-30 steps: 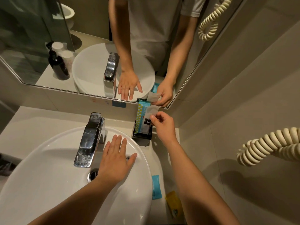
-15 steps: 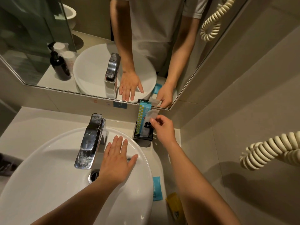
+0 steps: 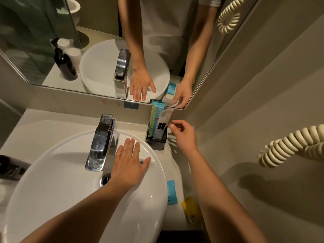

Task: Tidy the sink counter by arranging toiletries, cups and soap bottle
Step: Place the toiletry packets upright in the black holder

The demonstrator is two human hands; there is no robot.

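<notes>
A black holder stands at the back right of the counter, by the mirror. In it stand a tall blue dotted packet and a white sachet. My right hand hovers just right of the sachet, fingers curled and apart, holding nothing. My left hand lies flat, fingers spread, on the white basin right of the chrome faucet. A blue sachet and a yellow sachet lie on the counter right of the basin. The dark soap bottle and white cups show in the mirror.
A cream coiled cord hangs from the right wall, close to my right forearm. The mirror runs along the back wall above the counter. A dark object lies blurred at the left edge of the counter.
My right hand pushed the white sachet down into the black holder, then let go and drew back slightly to the right. The left hand stayed on the basin.
</notes>
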